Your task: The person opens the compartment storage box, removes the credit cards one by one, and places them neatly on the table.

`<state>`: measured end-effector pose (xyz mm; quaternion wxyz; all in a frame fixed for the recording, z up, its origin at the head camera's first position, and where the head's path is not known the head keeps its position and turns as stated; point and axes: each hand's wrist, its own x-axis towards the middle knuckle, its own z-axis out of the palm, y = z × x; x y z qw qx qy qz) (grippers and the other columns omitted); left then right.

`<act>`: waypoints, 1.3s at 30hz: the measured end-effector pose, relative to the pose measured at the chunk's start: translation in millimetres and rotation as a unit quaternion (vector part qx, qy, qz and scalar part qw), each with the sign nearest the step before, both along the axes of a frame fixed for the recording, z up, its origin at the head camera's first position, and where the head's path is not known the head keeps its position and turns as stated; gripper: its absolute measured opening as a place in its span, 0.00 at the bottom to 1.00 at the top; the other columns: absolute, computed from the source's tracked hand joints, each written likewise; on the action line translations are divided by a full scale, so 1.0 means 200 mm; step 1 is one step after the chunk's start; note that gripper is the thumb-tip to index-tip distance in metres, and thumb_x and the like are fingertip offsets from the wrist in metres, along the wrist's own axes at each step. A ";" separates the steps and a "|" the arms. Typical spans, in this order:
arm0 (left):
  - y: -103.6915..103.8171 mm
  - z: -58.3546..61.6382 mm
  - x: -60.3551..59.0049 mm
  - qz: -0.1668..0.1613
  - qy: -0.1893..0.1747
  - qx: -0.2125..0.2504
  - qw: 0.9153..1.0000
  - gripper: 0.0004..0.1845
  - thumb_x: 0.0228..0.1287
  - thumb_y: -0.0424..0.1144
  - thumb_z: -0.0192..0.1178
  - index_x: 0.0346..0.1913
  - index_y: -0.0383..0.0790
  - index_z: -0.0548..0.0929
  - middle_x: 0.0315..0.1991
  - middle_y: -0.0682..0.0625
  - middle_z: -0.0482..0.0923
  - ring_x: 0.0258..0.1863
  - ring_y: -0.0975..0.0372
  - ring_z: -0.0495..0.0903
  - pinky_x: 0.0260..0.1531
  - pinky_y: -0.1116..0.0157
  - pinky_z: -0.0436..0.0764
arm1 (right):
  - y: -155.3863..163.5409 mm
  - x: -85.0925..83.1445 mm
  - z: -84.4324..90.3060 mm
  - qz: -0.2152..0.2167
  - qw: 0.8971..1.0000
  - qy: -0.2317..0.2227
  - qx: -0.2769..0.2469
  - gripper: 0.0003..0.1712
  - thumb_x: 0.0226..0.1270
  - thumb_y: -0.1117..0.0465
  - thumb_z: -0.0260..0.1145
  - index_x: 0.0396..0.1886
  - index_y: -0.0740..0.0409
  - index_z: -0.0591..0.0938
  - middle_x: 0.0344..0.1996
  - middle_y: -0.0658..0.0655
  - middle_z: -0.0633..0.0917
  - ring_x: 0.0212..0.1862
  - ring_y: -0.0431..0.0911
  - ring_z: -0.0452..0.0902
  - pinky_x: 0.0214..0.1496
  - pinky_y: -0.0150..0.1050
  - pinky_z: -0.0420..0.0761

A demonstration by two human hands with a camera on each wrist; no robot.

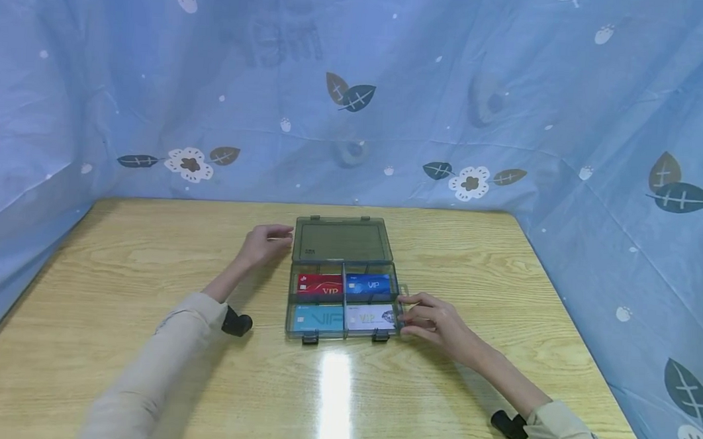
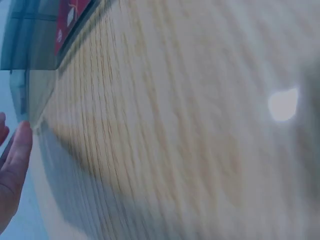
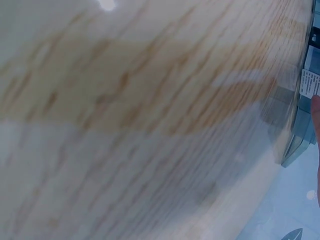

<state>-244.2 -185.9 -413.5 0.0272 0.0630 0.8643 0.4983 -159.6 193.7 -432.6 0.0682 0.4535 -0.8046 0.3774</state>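
So there's a smoky see-through plastic organizer box (image 1: 341,282) sitting about mid-table on a wooden table (image 1: 147,255), with its lid (image 1: 342,240) flipped all the way open and lying flat on the far side. The base is split into four compartments, two by two, and each one has a card in it: a red VIP card (image 1: 320,285) in the far left one, a dark blue VIP card (image 1: 368,285) in the far right, a light blue card (image 1: 319,318) in the near left, and a whitish card (image 1: 371,317) in the near right. Two dark latches stick out of the near edge of the box.

The person's left hand (image 1: 265,243) is up at the lid's left edge, fingers fairly straight and relaxed, fingertips right at the lid's corner; it isn't wrapped around anything. From the left wrist view you can see fingertips (image 2: 17,150) just beside the clear edge of the box, with the red card showing up top.

The right hand (image 1: 432,320) is at the right wall of the base, next to the whitish card's compartment. Fingers are loosely bent with the tips against the box side, touching rather than gripping. The right wrist view is mostly blurry wood grain.

Blue patterned cloth (image 1: 358,94) hangs all around the table.
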 end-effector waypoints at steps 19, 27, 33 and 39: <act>-0.09 0.04 0.34 -0.030 -0.064 0.108 0.992 0.22 0.60 0.36 0.58 0.57 0.33 0.72 0.54 0.41 0.73 0.51 0.54 0.75 0.45 0.64 0.76 | -0.03 0.02 0.05 0.000 1.000 0.016 -0.016 0.10 0.44 0.72 0.70 0.30 0.62 0.84 0.43 0.67 0.78 0.35 0.48 0.81 0.32 0.34 0.80; -0.06 0.06 0.49 -0.051 -0.076 0.121 0.988 0.24 0.60 0.39 0.59 0.58 0.33 0.71 0.56 0.40 0.71 0.51 0.54 0.75 0.46 0.65 0.76 | -0.01 -0.01 0.00 0.000 1.000 0.017 -0.014 0.10 0.44 0.70 0.71 0.31 0.60 0.84 0.44 0.66 0.78 0.35 0.48 0.81 0.31 0.31 0.80; -0.02 0.06 0.59 -0.085 -0.108 0.158 0.978 0.25 0.61 0.38 0.57 0.59 0.32 0.70 0.60 0.38 0.66 0.52 0.50 0.73 0.47 0.62 0.75 | -0.01 -0.01 0.00 0.001 1.000 0.015 -0.012 0.08 0.47 0.68 0.70 0.31 0.59 0.84 0.44 0.64 0.78 0.36 0.45 0.81 0.34 0.27 0.78; 0.03 0.06 0.66 -0.098 -0.115 0.164 0.975 0.22 0.60 0.36 0.57 0.57 0.32 0.72 0.63 0.38 0.62 0.53 0.47 0.72 0.46 0.63 0.76 | 0.00 -0.01 0.00 -0.001 1.000 0.004 -0.007 0.08 0.49 0.67 0.69 0.32 0.58 0.84 0.45 0.64 0.78 0.37 0.44 0.81 0.35 0.27 0.78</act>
